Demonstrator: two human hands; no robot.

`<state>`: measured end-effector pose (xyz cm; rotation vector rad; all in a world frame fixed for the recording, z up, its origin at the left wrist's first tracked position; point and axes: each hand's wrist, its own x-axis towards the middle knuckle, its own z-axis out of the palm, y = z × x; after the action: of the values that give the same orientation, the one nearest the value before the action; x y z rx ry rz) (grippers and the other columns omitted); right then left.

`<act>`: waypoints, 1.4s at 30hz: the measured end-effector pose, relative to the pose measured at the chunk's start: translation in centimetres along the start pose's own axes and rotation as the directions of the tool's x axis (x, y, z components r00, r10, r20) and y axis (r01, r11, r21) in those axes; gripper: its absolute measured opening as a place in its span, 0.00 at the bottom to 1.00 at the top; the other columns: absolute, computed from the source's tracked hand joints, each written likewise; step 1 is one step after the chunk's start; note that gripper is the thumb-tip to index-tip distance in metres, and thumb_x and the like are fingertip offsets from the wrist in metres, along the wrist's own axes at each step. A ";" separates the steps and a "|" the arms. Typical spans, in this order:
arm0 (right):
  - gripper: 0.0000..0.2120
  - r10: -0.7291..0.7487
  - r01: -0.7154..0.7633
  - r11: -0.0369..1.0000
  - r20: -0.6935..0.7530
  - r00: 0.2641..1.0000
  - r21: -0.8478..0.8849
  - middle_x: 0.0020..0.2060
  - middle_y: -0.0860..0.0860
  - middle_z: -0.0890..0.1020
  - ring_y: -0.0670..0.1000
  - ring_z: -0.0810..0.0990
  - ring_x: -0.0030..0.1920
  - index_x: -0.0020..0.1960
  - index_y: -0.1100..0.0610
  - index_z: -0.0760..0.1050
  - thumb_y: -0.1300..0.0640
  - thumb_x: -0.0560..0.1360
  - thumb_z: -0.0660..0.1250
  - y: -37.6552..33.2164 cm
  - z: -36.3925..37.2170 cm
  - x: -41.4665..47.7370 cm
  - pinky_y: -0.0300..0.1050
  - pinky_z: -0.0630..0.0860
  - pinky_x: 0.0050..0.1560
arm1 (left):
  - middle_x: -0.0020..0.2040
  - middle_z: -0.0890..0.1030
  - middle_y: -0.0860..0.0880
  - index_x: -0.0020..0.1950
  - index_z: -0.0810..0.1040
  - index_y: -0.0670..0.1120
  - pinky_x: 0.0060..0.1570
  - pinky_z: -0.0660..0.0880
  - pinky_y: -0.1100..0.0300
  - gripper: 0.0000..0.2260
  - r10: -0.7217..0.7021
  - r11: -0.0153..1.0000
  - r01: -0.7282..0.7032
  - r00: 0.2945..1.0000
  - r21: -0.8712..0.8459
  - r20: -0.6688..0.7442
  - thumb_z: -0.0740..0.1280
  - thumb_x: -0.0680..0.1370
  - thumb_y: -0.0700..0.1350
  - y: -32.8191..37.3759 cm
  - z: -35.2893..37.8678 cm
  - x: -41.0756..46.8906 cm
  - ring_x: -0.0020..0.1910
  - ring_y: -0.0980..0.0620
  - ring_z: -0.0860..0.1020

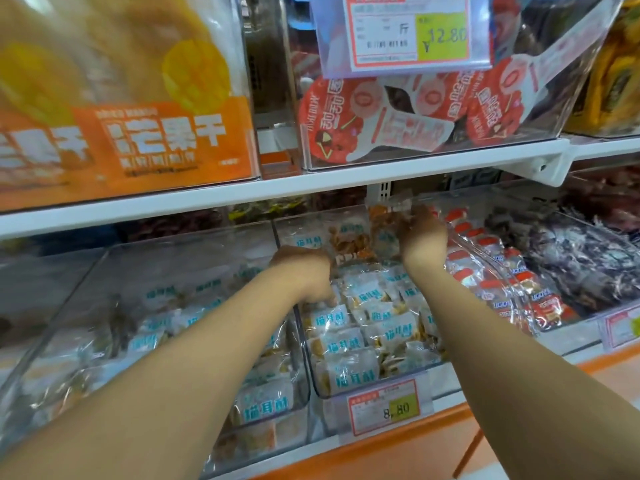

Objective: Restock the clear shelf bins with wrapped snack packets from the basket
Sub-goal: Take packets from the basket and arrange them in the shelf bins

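Note:
A clear shelf bin [375,384] in the middle of the lower shelf holds several white snack packets [349,344] with teal lettering. My left hand [304,271] reaches into this bin with its fingers curled down among the packets; what they hold is hidden. My right hand [420,233] is at the back of the bin, its fingers gripping a clear wrapped packet [389,209] with orange-brown contents, lifted just under the upper shelf. The basket is out of view.
A second clear bin [104,265] of the same packets sits to the left. Red-and-white packets [498,271] and dark wrapped ones [588,258] fill bins on the right. The white upper shelf [277,188] carries orange mango bags [156,140] and red packets [415,109] close overhead.

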<state>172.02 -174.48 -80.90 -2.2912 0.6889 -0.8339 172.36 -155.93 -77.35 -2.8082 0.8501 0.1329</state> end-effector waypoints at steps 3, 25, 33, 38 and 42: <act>0.12 -0.126 0.117 0.968 -0.027 0.992 -0.220 0.48 0.58 0.82 0.57 0.79 0.44 0.57 0.58 0.77 0.58 0.81 0.57 0.0 -0.5 1.0 0.41 0.68 0.34 | 0.46 0.77 0.51 0.55 0.76 0.49 0.40 0.70 0.59 0.17 -0.003 1.000 0.002 1.000 -0.004 -0.010 0.67 0.74 0.59 0.1 0.0 -0.1 0.43 0.50 0.76; 0.18 -0.182 0.197 0.977 0.165 0.969 -0.083 0.47 0.56 0.77 0.58 0.73 0.54 0.49 0.61 0.75 0.46 0.73 0.70 -2.0 -7.1 -5.3 0.47 0.68 0.51 | 0.49 0.81 0.43 0.44 0.75 0.44 0.42 0.81 0.60 0.06 -0.076 0.241 -0.083 0.992 -0.967 -0.104 0.72 0.74 0.41 0.9 -1.1 -2.7 0.34 0.51 0.83; 0.05 0.141 -0.654 0.496 0.691 0.709 0.570 0.26 0.50 0.77 0.42 0.67 0.21 0.47 0.64 0.77 0.62 0.75 0.68 -1.8 -7.1 -5.1 0.33 0.63 0.19 | 0.50 0.77 0.47 0.56 0.73 0.42 0.46 0.75 0.56 0.09 -0.158 0.539 -0.160 0.945 -0.827 -0.285 0.66 0.79 0.44 1.7 -0.7 -2.6 0.45 0.51 0.77; 0.24 0.102 -0.123 0.991 0.332 0.938 0.045 0.55 0.58 0.79 0.56 0.80 0.44 0.67 0.62 0.69 0.50 0.77 0.67 -1.6 -6.1 0.3 0.46 0.78 0.43 | 0.50 0.77 0.45 0.56 0.74 0.43 0.45 0.74 0.56 0.11 0.036 0.963 -0.073 0.989 -0.259 -0.144 0.60 0.81 0.49 0.0 -0.4 -2.8 0.46 0.47 0.76; 0.37 -0.029 0.093 0.972 0.283 0.959 -0.217 0.66 0.59 0.74 0.61 0.77 0.60 0.76 0.60 0.54 0.42 0.76 0.64 -1.9 -3.4 2.9 0.53 0.77 0.58 | 0.50 0.79 0.47 0.57 0.76 0.45 0.39 0.73 0.58 0.12 0.056 0.994 -0.058 0.998 -0.091 -0.024 0.61 0.79 0.50 0.3 0.2 -1.9 0.44 0.49 0.76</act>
<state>172.09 -176.20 -76.32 -2.5825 0.6142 -0.4614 170.62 -155.13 -77.30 -2.8763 0.9531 0.1540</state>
